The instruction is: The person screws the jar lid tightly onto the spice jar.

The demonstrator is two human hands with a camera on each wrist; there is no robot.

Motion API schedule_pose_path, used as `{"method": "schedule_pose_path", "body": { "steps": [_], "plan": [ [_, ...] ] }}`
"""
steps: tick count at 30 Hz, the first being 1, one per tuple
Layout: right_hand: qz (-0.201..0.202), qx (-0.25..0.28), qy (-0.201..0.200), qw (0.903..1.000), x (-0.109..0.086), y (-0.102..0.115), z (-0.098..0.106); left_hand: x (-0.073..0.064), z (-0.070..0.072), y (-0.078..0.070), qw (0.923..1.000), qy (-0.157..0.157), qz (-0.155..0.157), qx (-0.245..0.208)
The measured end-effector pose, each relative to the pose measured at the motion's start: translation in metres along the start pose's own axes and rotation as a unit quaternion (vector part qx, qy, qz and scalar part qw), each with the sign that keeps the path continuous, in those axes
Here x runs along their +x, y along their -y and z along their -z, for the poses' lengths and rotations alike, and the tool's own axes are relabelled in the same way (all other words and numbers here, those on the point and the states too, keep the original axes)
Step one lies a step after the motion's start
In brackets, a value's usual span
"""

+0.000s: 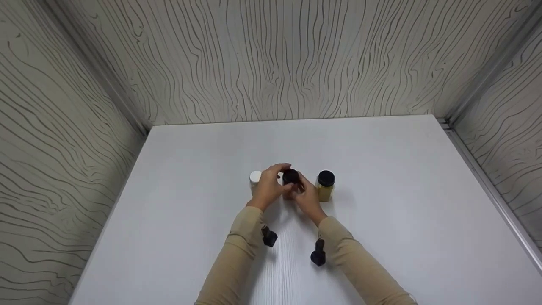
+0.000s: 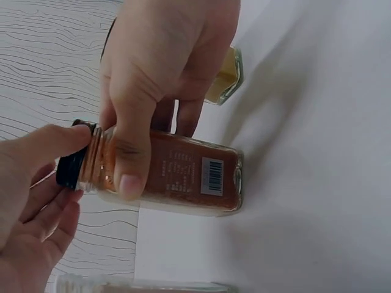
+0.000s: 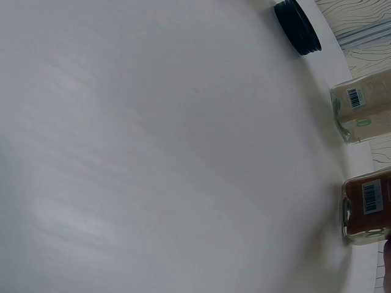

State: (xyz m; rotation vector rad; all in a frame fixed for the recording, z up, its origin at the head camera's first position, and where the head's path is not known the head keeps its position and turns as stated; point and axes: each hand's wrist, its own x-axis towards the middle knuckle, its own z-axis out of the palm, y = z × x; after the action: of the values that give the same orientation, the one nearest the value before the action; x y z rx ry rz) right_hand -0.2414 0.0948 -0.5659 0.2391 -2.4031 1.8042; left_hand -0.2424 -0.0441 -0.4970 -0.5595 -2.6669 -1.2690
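Near the middle of the white table, a glass spice jar of red-brown powder (image 2: 189, 171) stands upright with a barcode label on its side. My right hand (image 1: 309, 200) grips the jar around its upper body, thumb across the front. With thumb and fingers, my left hand (image 1: 267, 188) holds the black lid (image 2: 72, 162) at the jar's mouth. Glass threads show below the lid in the left wrist view. Only a fingertip of the right hand appears at the right wrist view's edge.
Left of the hands stands a lidless jar of pale powder (image 3: 365, 110); a loose black lid (image 3: 297, 27) lies near it on the table (image 1: 381, 169). To the right is a yellow-powder jar (image 1: 325, 192) with a black lid. Patterned panels (image 1: 271, 63) border the table.
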Motion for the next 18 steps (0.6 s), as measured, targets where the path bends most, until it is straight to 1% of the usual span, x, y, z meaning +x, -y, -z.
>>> {"method": "schedule_pose_path", "body": {
  "steps": [4, 7, 8, 9, 12, 15, 16, 18],
  "plan": [
    [0.007, -0.006, -0.002, 1.0, 0.0011, -0.0025, -0.0003, 0.0002, 0.0005, -0.0007, 0.9999, 0.012, -0.002, -0.007],
    [0.01, -0.002, -0.003, 0.9999, 0.0008, -0.0033, -0.0002, 0.001, -0.0016, -0.0001, 0.9998, 0.015, 0.007, -0.006],
    [0.009, 0.001, -0.002, 1.0, 0.0009, -0.0036, -0.0003, 0.0013, -0.0024, 0.0003, 0.9998, 0.014, 0.01, -0.003],
    [0.009, 0.004, -0.001, 1.0, -0.0007, 0.0016, 0.0006, 0.0015, -0.0034, 0.0006, 0.9998, 0.011, 0.014, 0.0],
    [0.012, 0.001, -0.002, 0.9999, -0.0009, 0.0024, 0.0005, 0.002, -0.0055, 0.0011, 0.9996, -0.003, 0.022, 0.016],
    [0.009, 0.001, 0.0, 1.0, -0.001, 0.003, 0.0004, 0.0026, -0.0059, 0.0004, 0.9994, -0.015, 0.028, 0.015],
    [0.007, 0.003, 0.001, 1.0, 0.0004, -0.0018, -0.0003, 0.0028, -0.0055, 0.0003, 0.9994, -0.017, 0.027, 0.015],
    [0.004, 0.008, 0.003, 1.0, 0.0002, -0.0014, 0.0, 0.0035, -0.0048, 0.0003, 0.9996, -0.018, 0.022, 0.007]
  ]
}}
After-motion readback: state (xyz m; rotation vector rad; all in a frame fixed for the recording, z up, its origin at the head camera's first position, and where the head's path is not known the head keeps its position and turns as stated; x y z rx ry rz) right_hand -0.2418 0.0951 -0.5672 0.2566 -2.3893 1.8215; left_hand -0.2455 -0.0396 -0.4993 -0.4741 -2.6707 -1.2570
